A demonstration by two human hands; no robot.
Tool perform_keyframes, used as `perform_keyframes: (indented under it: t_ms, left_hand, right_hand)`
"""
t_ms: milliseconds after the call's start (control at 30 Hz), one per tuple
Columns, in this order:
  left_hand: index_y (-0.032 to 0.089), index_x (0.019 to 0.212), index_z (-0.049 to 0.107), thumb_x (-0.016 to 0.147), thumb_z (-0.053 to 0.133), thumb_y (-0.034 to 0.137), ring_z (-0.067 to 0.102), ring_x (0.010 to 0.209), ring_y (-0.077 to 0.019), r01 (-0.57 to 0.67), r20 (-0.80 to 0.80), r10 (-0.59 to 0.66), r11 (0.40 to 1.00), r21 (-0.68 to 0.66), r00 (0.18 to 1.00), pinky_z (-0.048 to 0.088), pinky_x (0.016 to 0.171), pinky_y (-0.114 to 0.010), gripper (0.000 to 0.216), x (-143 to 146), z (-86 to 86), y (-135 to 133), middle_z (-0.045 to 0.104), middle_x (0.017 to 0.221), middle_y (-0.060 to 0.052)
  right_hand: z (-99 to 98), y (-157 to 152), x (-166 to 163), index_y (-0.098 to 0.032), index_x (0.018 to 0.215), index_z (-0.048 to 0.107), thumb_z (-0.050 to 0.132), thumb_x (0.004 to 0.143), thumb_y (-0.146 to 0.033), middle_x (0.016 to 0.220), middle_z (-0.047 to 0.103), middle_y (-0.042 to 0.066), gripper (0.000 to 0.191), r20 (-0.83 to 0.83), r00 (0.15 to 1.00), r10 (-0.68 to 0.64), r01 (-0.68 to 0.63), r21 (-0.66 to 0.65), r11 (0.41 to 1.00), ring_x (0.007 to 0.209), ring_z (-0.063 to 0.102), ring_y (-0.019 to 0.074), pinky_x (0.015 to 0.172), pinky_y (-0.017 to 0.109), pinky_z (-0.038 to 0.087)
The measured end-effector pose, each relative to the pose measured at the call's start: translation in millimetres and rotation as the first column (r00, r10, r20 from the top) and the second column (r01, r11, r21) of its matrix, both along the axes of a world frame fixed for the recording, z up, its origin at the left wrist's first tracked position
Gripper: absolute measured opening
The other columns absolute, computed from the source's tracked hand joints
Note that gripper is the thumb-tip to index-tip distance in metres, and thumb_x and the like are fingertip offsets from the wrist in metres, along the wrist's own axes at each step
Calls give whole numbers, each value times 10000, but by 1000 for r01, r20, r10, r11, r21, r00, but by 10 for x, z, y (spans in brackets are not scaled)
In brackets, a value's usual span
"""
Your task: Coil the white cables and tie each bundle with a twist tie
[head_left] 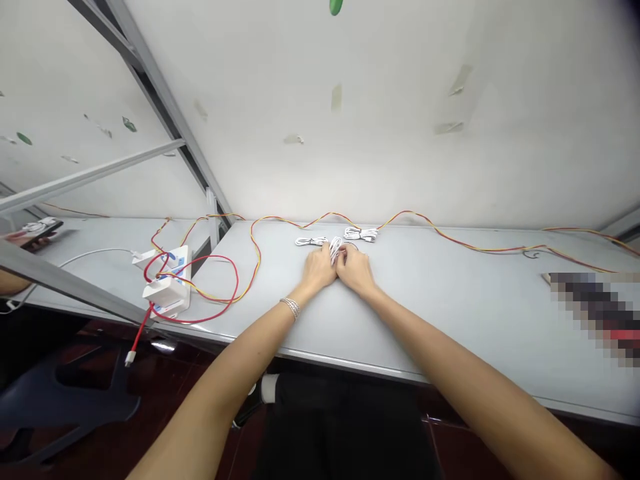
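Fingers of the left hand [317, 269] and right hand [354, 269] closed together around a coiled white cable [335, 249] on the grey tabletop [450, 293], two more bundled cables [361, 234] lying just beyond.

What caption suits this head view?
Both hands, left hand and right hand, hold a coiled white cable on a grey table.

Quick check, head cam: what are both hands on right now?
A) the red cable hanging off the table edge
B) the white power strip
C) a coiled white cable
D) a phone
C: the left hand and right hand meet around a coiled white cable on the table; the power strip lies far off to the left, untouched.
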State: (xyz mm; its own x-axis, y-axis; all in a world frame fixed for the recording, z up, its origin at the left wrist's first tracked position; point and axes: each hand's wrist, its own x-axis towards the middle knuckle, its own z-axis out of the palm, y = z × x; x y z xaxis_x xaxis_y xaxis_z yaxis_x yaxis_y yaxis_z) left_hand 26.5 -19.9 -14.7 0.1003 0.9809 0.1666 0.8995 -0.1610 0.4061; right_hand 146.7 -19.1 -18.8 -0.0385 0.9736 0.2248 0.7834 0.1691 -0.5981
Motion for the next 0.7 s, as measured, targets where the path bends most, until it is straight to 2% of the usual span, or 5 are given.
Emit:
perform_keyframes:
  t_ms: [133, 333, 433, 567, 700]
  left_hand:
    - [162, 1271, 528, 1056, 448, 415, 743, 972, -331, -22, 24, 22, 1000, -7, 999, 518, 817, -381, 342, -2, -25, -15, 768, 1039, -185]
    - [189, 1317, 507, 1034, 491, 377, 762, 912, -304, -6, 140, 2, 999, 31, 990, 540, 800, -367, 340, -33, -69, -2, 777, 1012, -143]
    - [200, 1313, 508, 1015, 519, 321, 757, 904, -281, 21, 262, -39, 997, 71, 964, 550, 786, -358, 322, -83, -87, 22, 776, 1017, -117]
    - [205, 1232, 537, 921, 647, 236, 730, 846, -225, 15, 551, -107, 985, 170, 828, 561, 766, -326, 331, -141, -119, 89, 761, 1006, -75]
    - [199, 1175, 536, 914, 651, 244, 668, 671, -150, 14, 708, -131, 986, 169, 695, 551, 673, -277, 290, -168, -159, 178, 721, 906, -26]
  right_hand:
    - [3, -12, 5, -119, 1212, 682, 470, 968, -175, 1089, 789, 162, 328, -9, 1000, -11, 11, -2, 1000, 1002, 739, 300, 935, 390, 482]
    - [-83, 44, 59, -166, 1194, 685, 521, 972, -269, 1039, 811, 119, 294, -224, 975, -3, 0, -12, 1000, 929, 766, 270, 868, 362, 533]
    - [-95, 56, 62, -179, 1179, 687, 545, 975, -314, 1036, 816, 112, 283, -291, 957, 20, -19, 6, 1000, 909, 774, 255, 859, 358, 548]
    - [-94, 57, 55, -191, 1169, 687, 546, 989, -360, 1031, 819, 103, 284, -345, 937, 62, -53, 35, 998, 870, 777, 244, 851, 364, 565]
    - [-115, 68, 56, -214, 1105, 705, 550, 995, -360, 1035, 819, 86, 240, -402, 910, 101, -86, 54, 995, 905, 783, 231, 863, 355, 582]
